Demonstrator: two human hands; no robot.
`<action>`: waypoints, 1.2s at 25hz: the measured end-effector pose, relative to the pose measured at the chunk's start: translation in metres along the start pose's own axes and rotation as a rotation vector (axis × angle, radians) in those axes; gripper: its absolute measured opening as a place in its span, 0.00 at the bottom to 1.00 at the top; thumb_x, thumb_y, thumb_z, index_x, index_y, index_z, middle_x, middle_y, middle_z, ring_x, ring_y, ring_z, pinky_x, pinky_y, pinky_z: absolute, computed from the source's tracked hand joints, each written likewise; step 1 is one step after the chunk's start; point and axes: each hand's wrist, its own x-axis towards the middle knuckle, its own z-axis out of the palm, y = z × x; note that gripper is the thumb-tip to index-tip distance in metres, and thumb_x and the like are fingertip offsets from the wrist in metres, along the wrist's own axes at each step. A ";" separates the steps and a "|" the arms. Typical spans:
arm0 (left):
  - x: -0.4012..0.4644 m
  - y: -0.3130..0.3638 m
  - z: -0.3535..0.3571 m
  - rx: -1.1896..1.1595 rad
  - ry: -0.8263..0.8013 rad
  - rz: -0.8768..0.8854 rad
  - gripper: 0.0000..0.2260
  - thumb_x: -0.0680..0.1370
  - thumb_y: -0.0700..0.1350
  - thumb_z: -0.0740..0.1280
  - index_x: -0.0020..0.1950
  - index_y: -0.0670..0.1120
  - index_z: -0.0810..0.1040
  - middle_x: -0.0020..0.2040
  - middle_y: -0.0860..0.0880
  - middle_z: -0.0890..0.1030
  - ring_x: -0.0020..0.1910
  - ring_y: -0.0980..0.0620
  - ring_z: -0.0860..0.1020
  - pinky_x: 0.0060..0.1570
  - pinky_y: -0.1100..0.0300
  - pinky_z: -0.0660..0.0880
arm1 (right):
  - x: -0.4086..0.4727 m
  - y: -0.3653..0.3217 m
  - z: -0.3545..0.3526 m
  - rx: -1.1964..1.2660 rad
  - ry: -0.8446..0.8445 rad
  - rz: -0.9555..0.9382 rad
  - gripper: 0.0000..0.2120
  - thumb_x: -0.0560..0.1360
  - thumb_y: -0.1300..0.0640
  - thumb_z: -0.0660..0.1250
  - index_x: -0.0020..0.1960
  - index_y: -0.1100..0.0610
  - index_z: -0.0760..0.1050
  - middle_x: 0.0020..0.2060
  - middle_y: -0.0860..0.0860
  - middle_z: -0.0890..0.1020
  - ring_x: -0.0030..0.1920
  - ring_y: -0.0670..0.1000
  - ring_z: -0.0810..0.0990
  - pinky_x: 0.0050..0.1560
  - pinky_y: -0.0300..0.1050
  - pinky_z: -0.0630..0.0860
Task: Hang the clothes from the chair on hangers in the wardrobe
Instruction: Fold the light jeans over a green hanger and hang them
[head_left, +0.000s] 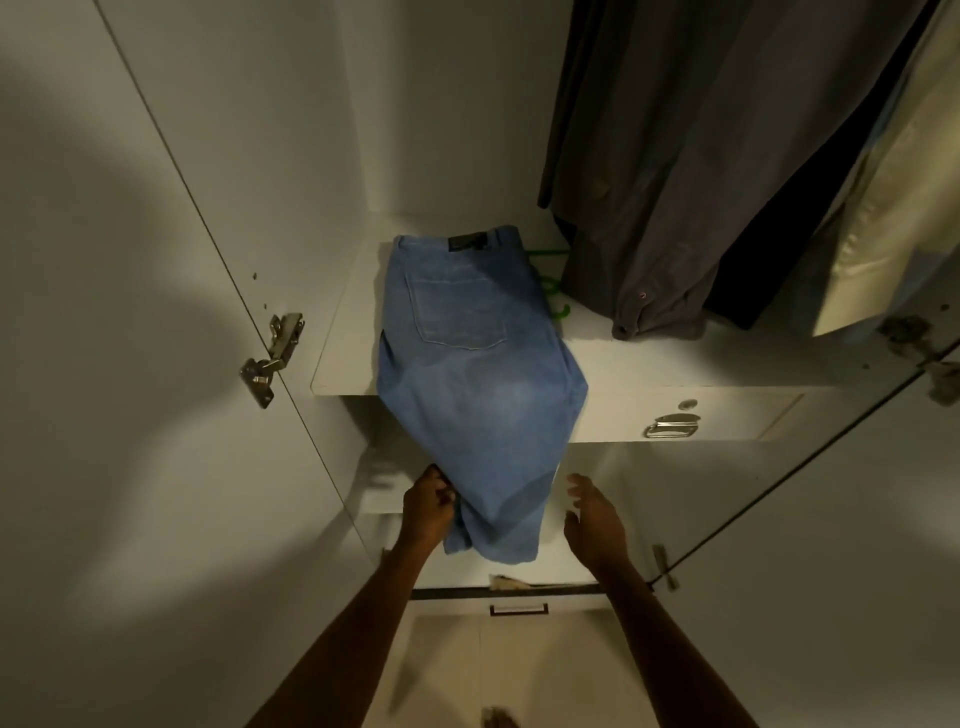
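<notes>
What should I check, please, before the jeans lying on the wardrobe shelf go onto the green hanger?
1. Left hand grips the jeans at their hanging end: ok.
2. Right hand holds the jeans: not ok, it is open and apart from them.
3. Green hanger free to lift: not ok, the jeans cover most of it.
4. Jeans flat on the shelf: not ok, the legs hang over its front edge.
5. Free rail space beside the hanging grey shirt: cannot tell, the rail is out of view.
</notes>
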 end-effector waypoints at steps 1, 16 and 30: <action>0.006 -0.003 0.003 -0.049 -0.024 -0.025 0.17 0.77 0.33 0.70 0.48 0.57 0.75 0.48 0.51 0.82 0.46 0.54 0.80 0.50 0.59 0.78 | 0.005 0.002 0.003 0.056 -0.046 0.001 0.28 0.77 0.65 0.68 0.76 0.56 0.66 0.68 0.55 0.77 0.65 0.56 0.77 0.63 0.50 0.77; 0.029 -0.070 0.041 0.161 0.162 0.284 0.24 0.69 0.40 0.75 0.28 0.57 0.62 0.24 0.56 0.67 0.26 0.59 0.63 0.31 0.64 0.62 | 0.050 0.030 0.039 -0.091 -0.277 0.041 0.10 0.77 0.57 0.68 0.55 0.61 0.80 0.51 0.54 0.82 0.50 0.57 0.81 0.43 0.44 0.73; 0.012 -0.075 0.028 0.197 0.312 0.226 0.19 0.76 0.43 0.76 0.27 0.46 0.75 0.23 0.56 0.70 0.22 0.67 0.65 0.28 0.70 0.61 | 0.052 0.056 0.036 0.023 -0.294 0.045 0.02 0.70 0.64 0.77 0.43 0.62 0.87 0.40 0.55 0.87 0.40 0.55 0.84 0.45 0.47 0.81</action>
